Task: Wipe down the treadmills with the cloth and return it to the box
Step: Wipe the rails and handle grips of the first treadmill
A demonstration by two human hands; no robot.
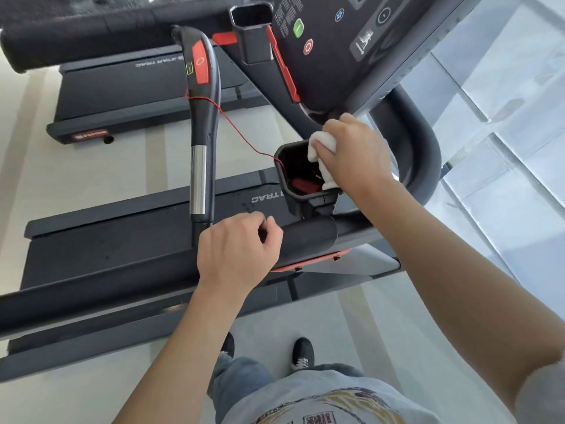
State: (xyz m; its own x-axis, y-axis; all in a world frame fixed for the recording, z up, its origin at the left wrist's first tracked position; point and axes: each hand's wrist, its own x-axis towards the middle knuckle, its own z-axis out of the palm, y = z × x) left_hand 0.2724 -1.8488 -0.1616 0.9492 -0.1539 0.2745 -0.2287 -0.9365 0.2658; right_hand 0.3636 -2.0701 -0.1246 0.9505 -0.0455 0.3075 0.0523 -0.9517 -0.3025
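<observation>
Two treadmills showed in my head feed: the near treadmill ran across the middle, a second treadmill sat beyond it toward the top left. My right hand was closed around the white cloth, fingers curled over it, pressing the bunched cloth onto the right rim of the black cup holder at the near corner of the console. Part of the cloth hung down inside the holder. Something red lay at the holder's bottom; I could not tell what. A thin red cord ran from the curved handle down into the holder's left edge. That handle had a red panel near its top and a silver band lower down. My left hand hovered loosely curled over the black handrail just below the holder, thumb and forefinger near each other, pinching nothing I could see; contact with the rail unclear. Console showed a green button and a red button, and a second cup holder at its far edge. Jeans and dark shoes stood on pale floor at the bottom edge. No box in view.
</observation>
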